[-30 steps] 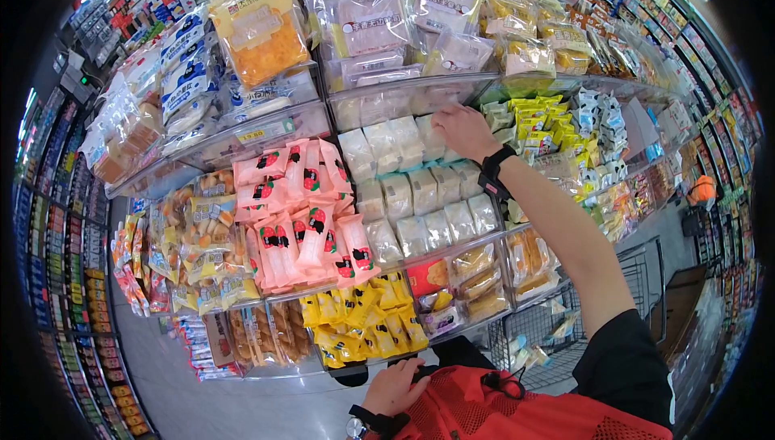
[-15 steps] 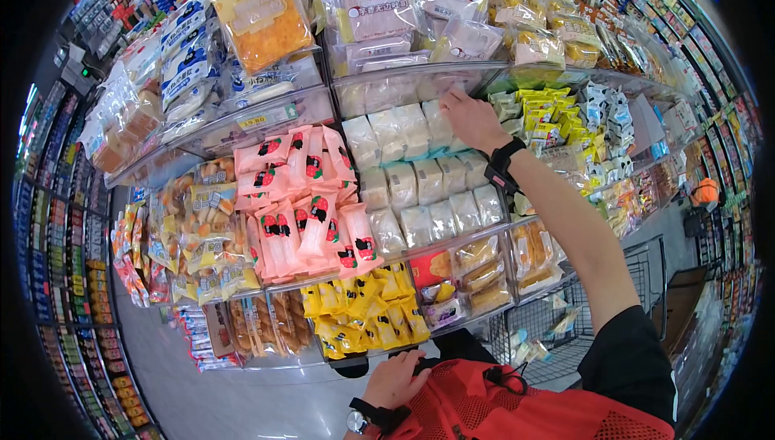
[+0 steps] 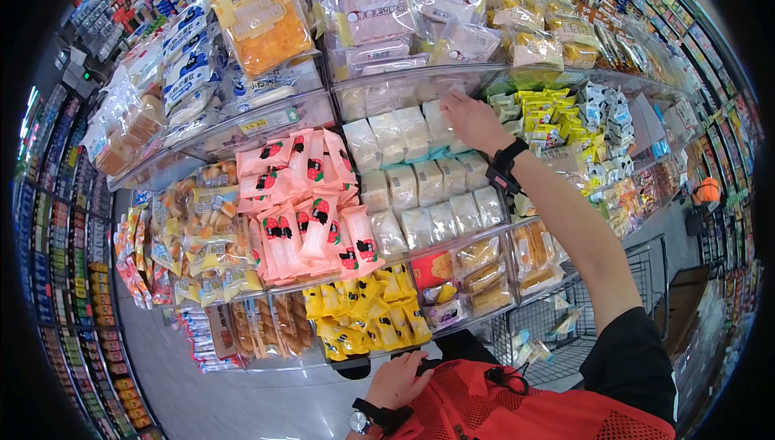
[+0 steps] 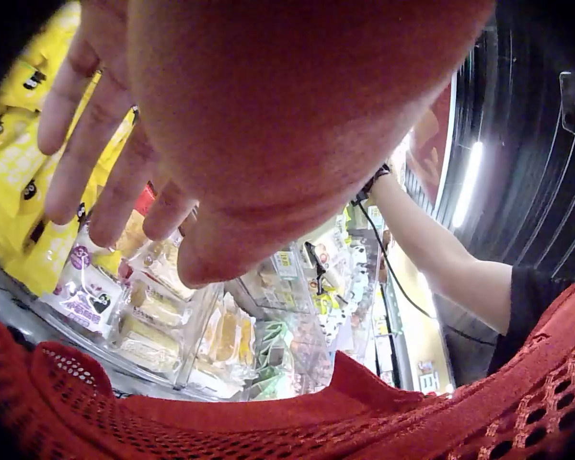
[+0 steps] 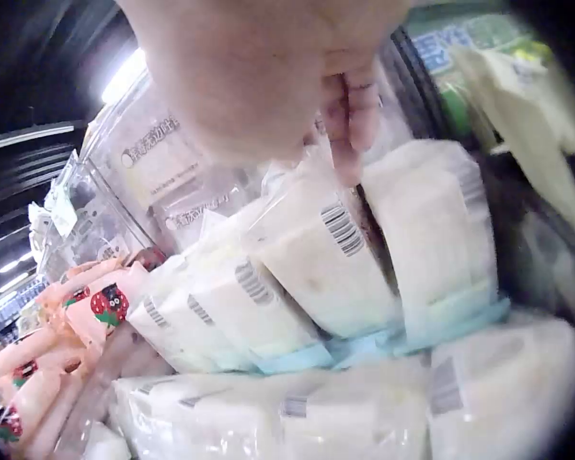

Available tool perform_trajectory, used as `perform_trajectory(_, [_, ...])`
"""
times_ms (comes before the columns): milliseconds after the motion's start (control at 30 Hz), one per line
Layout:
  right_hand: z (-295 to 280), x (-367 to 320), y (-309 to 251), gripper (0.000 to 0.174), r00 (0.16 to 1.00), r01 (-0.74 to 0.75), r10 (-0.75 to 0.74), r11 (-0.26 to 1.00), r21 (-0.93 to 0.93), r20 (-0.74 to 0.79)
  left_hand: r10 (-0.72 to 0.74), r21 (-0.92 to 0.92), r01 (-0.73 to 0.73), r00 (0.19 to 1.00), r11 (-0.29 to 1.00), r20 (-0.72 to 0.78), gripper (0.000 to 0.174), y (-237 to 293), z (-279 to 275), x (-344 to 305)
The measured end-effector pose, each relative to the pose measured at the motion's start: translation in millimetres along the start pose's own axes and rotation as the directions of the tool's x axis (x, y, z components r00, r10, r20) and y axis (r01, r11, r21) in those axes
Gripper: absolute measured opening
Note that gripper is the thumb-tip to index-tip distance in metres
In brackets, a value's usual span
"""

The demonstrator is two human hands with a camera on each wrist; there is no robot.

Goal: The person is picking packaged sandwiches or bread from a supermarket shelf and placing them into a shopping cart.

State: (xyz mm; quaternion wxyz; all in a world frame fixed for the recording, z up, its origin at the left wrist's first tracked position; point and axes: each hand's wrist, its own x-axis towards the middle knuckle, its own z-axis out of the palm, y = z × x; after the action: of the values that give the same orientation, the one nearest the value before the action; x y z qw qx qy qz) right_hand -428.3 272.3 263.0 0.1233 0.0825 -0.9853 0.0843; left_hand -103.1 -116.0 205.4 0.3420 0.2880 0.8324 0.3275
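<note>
My right hand point(image 3: 475, 121) reaches to the back row of white wrapped bread packets at the upper middle of the stand. In the right wrist view, its curled fingers point(image 5: 350, 125) dip behind the top of one white packet point(image 5: 321, 264), beside a neighbouring white packet point(image 5: 431, 244). The thumb's contact is hidden behind the hand. Low in the head view, my left hand point(image 3: 395, 382) rests close to the red vest, near the yellow packets point(image 3: 371, 311). In the left wrist view its fingers point(image 4: 86, 144) are extended and hold nothing.
Pink strawberry-print packets point(image 3: 311, 206) lie left of the white rows. Clear divider walls point(image 3: 416, 81) edge the compartments, with large bread bags point(image 3: 375, 16) on the tier above. A wire cart point(image 3: 581, 311) stands at the lower right.
Within the head view, the stand and right hand shifted slightly to the right, mostly between the first two frames. The right hand stays at the same white packets; the left remains near the vest.
</note>
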Motion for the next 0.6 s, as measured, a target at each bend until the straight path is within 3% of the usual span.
perform_trajectory(233, [-10.0,3.6,-1.7,0.016,0.998,0.007,-0.006,0.999,0.033,-0.055,0.035,0.002,-0.035,0.998,0.999,-0.049,0.04,-9.2,3.8,-0.6])
perform_trajectory(300, [2.1,1.7,2.3,0.017,0.998,-0.058,0.058,0.998,-0.022,-0.002,0.045,0.012,-0.044,0.998,0.999,-0.049,0.041,-9.6,2.6,-1.4])
perform_trajectory(400, [13.2,0.5,-1.1,0.017,0.992,-0.121,0.121,0.993,0.016,-0.04,0.027,0.012,-0.027,0.999,1.0,-0.033,0.041,-11.6,1.7,-2.4])
perform_trajectory(600, [15.3,-0.3,-0.3,0.015,0.994,-0.067,0.072,0.996,0.062,-0.081,0.037,0.017,-0.036,0.999,0.999,-0.04,0.041,-14.4,0.4,-1.7])
